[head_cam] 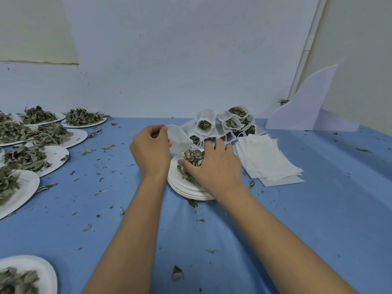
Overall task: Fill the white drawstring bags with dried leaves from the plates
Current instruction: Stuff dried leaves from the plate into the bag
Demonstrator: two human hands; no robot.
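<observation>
The left hand pinches a white bag, its length slanting rightward toward the plate stack, where the right hand clutches dried leaves.

Centre: right hand covers most of the leaf heap on the plate stack; fingers end among leaves, grip indeterminate | Left edge: plates cropped | Lower-left corner: plate cropped | Upper centre: lower bags of filled-bag pile occluded | Bottom edge: forearms cropped
</observation>
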